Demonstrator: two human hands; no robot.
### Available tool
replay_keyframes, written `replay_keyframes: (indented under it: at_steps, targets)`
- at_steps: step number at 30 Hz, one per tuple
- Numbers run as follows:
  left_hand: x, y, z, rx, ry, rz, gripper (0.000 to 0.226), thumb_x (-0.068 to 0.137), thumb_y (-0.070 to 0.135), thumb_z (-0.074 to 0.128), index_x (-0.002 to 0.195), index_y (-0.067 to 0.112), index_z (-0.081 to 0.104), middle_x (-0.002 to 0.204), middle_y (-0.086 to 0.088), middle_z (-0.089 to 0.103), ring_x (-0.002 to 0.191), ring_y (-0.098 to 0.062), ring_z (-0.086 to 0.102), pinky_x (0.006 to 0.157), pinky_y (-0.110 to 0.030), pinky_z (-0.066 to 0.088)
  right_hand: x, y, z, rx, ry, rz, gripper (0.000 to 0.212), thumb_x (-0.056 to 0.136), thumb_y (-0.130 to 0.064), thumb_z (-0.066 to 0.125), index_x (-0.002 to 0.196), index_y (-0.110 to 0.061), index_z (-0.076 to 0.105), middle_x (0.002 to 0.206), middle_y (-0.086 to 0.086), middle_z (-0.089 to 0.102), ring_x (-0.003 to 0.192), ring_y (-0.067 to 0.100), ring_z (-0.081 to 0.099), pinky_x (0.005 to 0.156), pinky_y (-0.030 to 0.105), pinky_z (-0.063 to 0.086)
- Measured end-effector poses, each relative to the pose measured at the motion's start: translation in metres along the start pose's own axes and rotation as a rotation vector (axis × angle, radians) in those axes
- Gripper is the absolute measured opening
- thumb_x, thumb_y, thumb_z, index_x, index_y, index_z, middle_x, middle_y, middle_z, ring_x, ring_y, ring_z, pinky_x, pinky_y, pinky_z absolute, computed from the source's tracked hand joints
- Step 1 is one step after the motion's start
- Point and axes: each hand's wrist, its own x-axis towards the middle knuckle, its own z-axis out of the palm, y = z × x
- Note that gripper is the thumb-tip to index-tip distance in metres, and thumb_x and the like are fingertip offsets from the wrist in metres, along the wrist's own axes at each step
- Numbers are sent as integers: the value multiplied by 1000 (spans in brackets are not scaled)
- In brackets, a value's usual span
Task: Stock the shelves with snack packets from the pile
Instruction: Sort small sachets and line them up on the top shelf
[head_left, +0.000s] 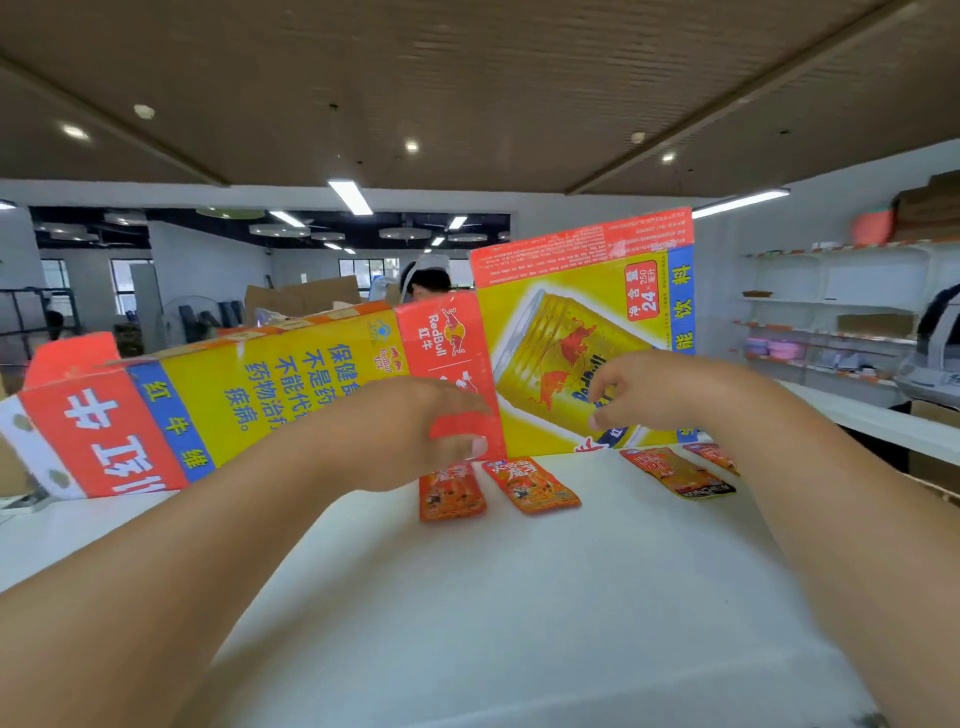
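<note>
Several orange snack packets lie on the white table (519, 597) along the foot of an upright yellow-and-red cardboard box (291, 384). One packet (451, 496) lies just below my left hand (410, 431), another packet (531, 487) beside it, and a third packet (678, 474) further right. My left hand hovers over the first packet with fingers stretched out and thumb apart, holding nothing. My right hand (660, 389) is raised in front of the box's can picture, its fingers loosely curled and empty.
The flattened box stands like a wall across the table's far side. White shelves (831, 312) with a few items line the right wall. A person (426, 280) is partly hidden behind the box. A white counter (883, 421) runs at right.
</note>
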Motion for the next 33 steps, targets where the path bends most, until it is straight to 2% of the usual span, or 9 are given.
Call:
replay_keyframes:
  at_steps: [5, 9, 14, 18, 22, 24, 27, 30, 33]
  targets:
    - [-52, -20, -33, -2, 29, -97, 55, 94, 70, 50, 146, 54, 42, 155, 20, 43, 140, -12, 44, 111, -35, 40, -25, -70, -12, -7, 9, -50, 39, 88, -52, 69, 122, -34, 62, 118, -7, 56, 101, 17, 58, 89, 33, 51]
    - [-128, -58, -66, 2, 25, -211, 55, 93, 68, 52, 144, 51, 45, 155, 18, 43, 137, -14, 46, 111, -34, 40, -47, -148, -22, -6, 40, -154, 35, 88, -53, 69, 118, -36, 64, 112, -10, 56, 100, 16, 58, 89, 35, 53]
    - [-242, -123, -120, -77, 84, -427, 54, 91, 64, 59, 142, 48, 52, 148, 12, 53, 111, -16, 62, 99, -35, 51, -76, -266, -31, -3, 45, -314, 29, 88, -49, 69, 113, -34, 66, 106, -7, 63, 82, 11, 62, 76, 32, 55]
    - [-347, -165, -162, -46, 144, -563, 48, 94, 56, 62, 139, 38, 59, 139, 13, 61, 121, -11, 59, 105, -32, 46, -104, -367, -31, 0, 38, -440, 32, 89, -52, 67, 116, -37, 64, 107, -9, 65, 78, 11, 65, 72, 31, 56]
    - [-439, -196, -190, 25, 164, -716, 48, 90, 62, 64, 134, 42, 62, 137, 16, 62, 121, -10, 59, 102, -30, 47, -125, -460, -25, 20, 21, -608, 26, 92, -44, 65, 115, -31, 68, 98, -13, 63, 78, 6, 57, 65, 26, 48]
    - [-473, -210, -199, 49, 170, -776, 52, 86, 67, 64, 132, 43, 62, 135, 15, 64, 119, -13, 60, 99, -31, 47, -130, -499, -19, 13, 3, -665, 30, 92, -46, 65, 116, -31, 69, 104, -9, 64, 86, 11, 59, 77, 30, 52]
    - [-517, -227, -208, 53, 154, -867, 46, 90, 60, 63, 133, 44, 60, 133, 17, 62, 118, -12, 59, 96, -31, 47, -134, -553, -8, 23, -47, -722, 32, 88, -49, 67, 116, -35, 67, 112, -10, 64, 99, 18, 61, 93, 40, 54]
    - [-544, -244, -210, 38, 136, -933, 43, 91, 60, 63, 132, 47, 60, 128, 19, 62, 118, -11, 59, 97, -33, 48, -137, -589, 1, -12, -77, -792, 34, 88, -51, 68, 118, -35, 66, 116, -9, 65, 99, 17, 61, 93, 39, 53]
    - [-555, -261, -204, 25, 111, -956, 41, 92, 60, 62, 130, 46, 62, 122, 23, 62, 115, -9, 59, 95, -32, 48, -132, -612, 9, -62, -137, -825, 36, 91, -50, 65, 123, -33, 64, 115, -7, 64, 87, 12, 61, 84, 36, 55]
